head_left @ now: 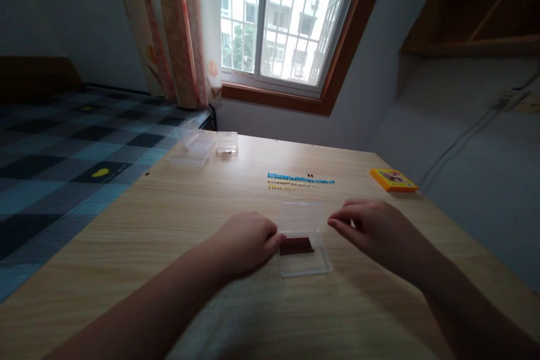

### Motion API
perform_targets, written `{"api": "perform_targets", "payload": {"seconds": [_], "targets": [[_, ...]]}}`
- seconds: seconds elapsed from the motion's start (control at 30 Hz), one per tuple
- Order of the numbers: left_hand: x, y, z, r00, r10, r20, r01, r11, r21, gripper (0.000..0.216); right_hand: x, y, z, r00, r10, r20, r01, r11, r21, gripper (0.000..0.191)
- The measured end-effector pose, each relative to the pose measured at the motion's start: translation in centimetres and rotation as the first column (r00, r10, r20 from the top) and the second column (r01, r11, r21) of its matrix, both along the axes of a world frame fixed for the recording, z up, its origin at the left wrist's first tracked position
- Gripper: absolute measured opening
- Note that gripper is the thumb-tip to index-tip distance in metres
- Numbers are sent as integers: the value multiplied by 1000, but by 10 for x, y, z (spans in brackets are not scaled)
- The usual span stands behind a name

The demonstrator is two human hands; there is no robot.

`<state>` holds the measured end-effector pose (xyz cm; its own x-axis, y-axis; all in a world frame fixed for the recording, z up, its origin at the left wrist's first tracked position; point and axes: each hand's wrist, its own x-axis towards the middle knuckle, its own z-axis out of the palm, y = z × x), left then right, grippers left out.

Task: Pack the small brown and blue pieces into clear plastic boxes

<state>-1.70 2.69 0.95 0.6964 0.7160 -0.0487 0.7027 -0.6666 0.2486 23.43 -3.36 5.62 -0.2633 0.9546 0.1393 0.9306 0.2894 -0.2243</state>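
Note:
A clear plastic box [306, 267] lies on the table with its lid [300, 214] folded open at the back. Inside it, small dark brown pieces [296, 246] are packed in rows toward the left. My left hand [248, 239] is closed at the box's left edge, its thumb and finger gripping the rim near the brown pieces. To the right of the lid, just above the table, my right hand [365, 222] has thumb and forefinger pinched together. Anything in that pinch is too small to make out.
Behind the box run rows of small blue pieces [295, 178] and yellow pieces [280, 185], with tiny dark pieces [310, 175] beyond. Clear containers [192, 149] and a small clear box [227, 142] stand at the back left. A yellow-orange box [393, 179] lies at the right edge.

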Motion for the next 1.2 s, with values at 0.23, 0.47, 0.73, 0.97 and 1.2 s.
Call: {"api": "perform_targets", "payload": {"seconds": [0.23,0.47,0.73,0.97,1.2], "targets": [[-1,1,-1,1000,-3,-6,3,1000,-4,46,44,71,14,989,-124,85,114,986,118,25],[0,0,2,1000,12,-11,-13,1000,-26,45,55,170,-14,987,-108,117,122,986,-115,21],[0,0,1,1000,8,13,-8,1000,-29,44,42,203,-37,956,-124,265,200,938,-283,27],[-1,1,0,1000,8,25,-7,1000,-28,44,30,199,-36,931,-186,313,265,936,-233,27],[-1,2,-1,1000,1,9,-1,1000,-2,44,34,147,-2,960,-229,158,236,971,-24,26]]}}
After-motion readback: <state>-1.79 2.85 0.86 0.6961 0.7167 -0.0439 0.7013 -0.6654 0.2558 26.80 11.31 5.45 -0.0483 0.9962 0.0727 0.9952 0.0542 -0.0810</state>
